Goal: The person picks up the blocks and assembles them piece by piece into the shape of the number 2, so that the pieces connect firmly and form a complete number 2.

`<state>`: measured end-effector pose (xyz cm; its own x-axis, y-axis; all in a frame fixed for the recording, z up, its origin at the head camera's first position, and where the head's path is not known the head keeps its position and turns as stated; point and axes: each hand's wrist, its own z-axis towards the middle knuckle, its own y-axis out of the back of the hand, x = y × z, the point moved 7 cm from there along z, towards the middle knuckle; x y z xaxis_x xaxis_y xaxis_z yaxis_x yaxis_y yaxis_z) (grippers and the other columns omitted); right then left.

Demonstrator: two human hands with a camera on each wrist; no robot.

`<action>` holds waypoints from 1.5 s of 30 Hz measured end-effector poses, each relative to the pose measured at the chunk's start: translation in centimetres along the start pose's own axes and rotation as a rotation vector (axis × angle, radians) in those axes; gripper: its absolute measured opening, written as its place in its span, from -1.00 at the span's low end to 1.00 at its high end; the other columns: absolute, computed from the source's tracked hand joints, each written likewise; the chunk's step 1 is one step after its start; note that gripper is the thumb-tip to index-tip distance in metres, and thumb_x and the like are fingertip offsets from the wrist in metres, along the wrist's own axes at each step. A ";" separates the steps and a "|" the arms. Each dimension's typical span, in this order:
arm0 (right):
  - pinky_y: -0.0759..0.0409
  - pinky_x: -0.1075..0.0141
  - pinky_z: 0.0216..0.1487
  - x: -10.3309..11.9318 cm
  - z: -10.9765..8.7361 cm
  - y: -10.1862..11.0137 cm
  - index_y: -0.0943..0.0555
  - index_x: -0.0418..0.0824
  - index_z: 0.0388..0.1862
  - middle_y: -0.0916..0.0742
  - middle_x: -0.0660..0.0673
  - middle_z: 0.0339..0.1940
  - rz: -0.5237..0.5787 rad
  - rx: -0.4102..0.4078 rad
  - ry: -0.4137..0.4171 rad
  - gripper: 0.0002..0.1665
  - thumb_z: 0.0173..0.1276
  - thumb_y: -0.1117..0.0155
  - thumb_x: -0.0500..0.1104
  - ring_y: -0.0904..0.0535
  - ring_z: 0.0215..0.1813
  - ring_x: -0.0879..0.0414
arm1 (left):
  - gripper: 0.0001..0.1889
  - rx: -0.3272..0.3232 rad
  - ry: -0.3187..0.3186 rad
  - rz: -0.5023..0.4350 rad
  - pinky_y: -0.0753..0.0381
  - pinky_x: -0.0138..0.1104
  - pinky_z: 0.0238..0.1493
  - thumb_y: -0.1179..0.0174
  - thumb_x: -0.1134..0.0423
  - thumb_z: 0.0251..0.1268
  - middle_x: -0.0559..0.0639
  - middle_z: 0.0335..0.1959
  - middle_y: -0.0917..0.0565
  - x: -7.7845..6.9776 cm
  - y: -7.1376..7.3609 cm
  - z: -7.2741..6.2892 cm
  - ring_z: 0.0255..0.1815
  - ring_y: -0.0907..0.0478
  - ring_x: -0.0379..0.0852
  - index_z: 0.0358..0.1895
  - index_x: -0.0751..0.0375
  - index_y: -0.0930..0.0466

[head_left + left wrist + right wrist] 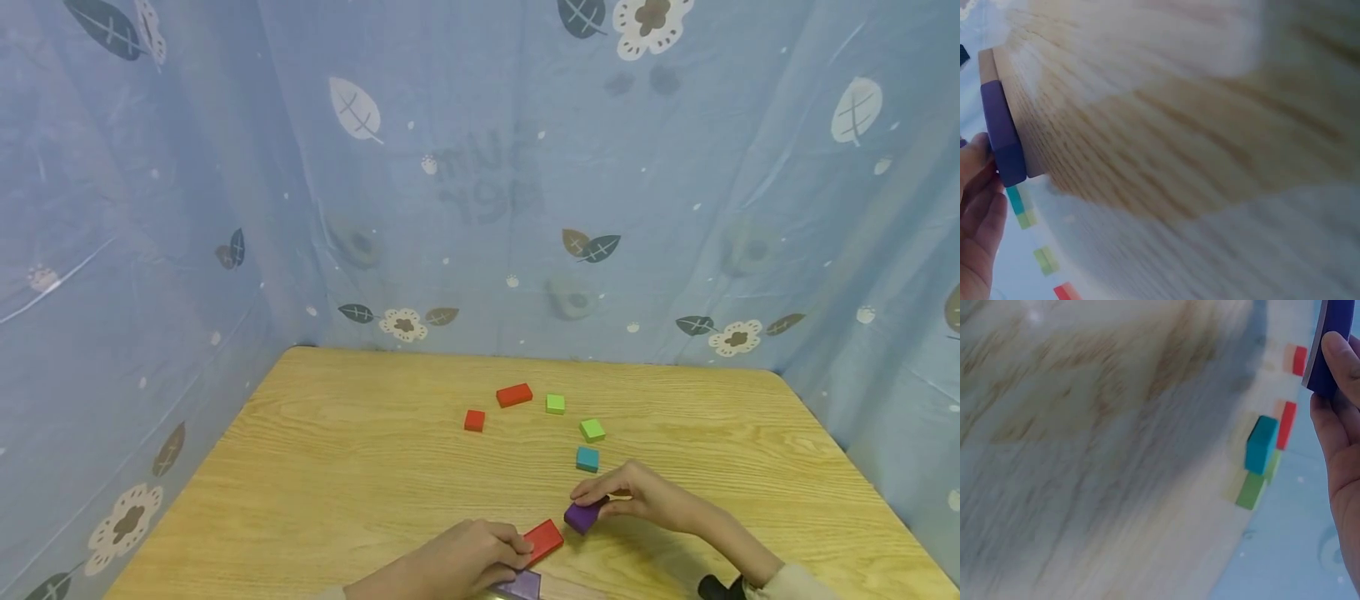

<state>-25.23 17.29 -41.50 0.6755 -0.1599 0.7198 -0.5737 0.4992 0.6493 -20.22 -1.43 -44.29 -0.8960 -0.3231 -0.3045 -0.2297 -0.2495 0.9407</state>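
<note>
My left hand [472, 557] has its fingers on the near end of a long red block [544, 540] and appears to grip it. Just below that hand lies a purple block [522, 585], partly cut off by the frame's lower edge. The left wrist view shows this purple block [1002, 128] beside the fingers; the red block is out of sight there. To the right, my right hand [637, 497] pinches another purple block [582, 517] between thumb and fingers, tilted, close to the red block's far end. Its underside shows in the right wrist view, where the block [1330, 362] is partly covered by the thumb.
Beyond the right hand are a teal block [588, 459] and two green blocks, one nearer [592, 430] and one farther [555, 404]. A small red block [474, 421] and a longer red block [514, 395] lie farther back. Patterned blue curtains [480, 275] surround the wooden table [337, 467].
</note>
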 end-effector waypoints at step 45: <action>-0.52 0.23 0.14 -2.8 2.1 -2.2 -0.63 -0.38 0.05 -0.66 -0.33 0.05 -0.161 -0.024 0.143 -0.68 0.32 -0.19 -0.40 -0.55 0.16 -0.15 | -0.82 -0.025 -0.055 0.049 -0.43 -0.66 -0.02 -0.20 0.24 0.33 -0.19 -0.04 -0.64 -0.3 0.0 0.0 -0.02 -0.53 -0.45 -0.11 0.12 -0.74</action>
<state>-26.84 14.80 -44.46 0.8173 -0.1179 0.5640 -0.4430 0.4973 0.7459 -19.93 -1.29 -44.16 -0.9256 -0.2851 -0.2489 -0.1761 -0.2576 0.9501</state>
